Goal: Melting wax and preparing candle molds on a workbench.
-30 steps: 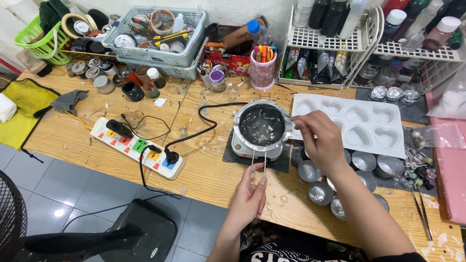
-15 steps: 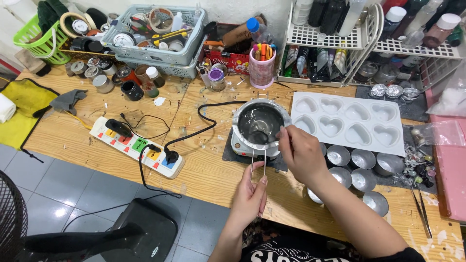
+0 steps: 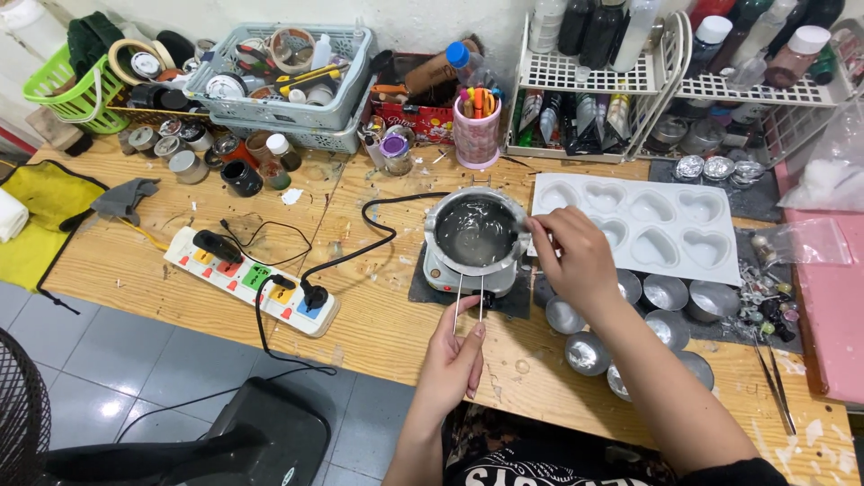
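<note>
The melting pot [image 3: 475, 236] sits on its small heater plate on a dark mat, near the middle of the tabletop [image 3: 162, 270], just left of the white heart mould [image 3: 648, 225]. It holds a pool of clear, glossy liquid, which I take for melted wax. I judge it light but hot and easy to spill, so it should be kept level and moved slowly. The metal rim looks slick and likely hot, so the sound place to take hold is the thin two-wire handle [image 3: 470, 301] that runs from the pot toward me.

My left hand [image 3: 454, 360] pinches the near end of that handle between thumb and fingertips, the other fingers curled loosely. My right hand [image 3: 576, 256] is at the pot's right rim, fingers drawn together; I cannot tell whether they pinch something small or only touch the edge.

Since a second ago my right hand has drawn in: it reached out over the mould then, came down close in front of the pot half a second ago, and now rests at the rim. My left hand has kept its hold on the handle, and the pot has not shifted. The small metal cups [image 3: 666, 292] below the mould lie as they did, though more were covered half a second ago.
</note>
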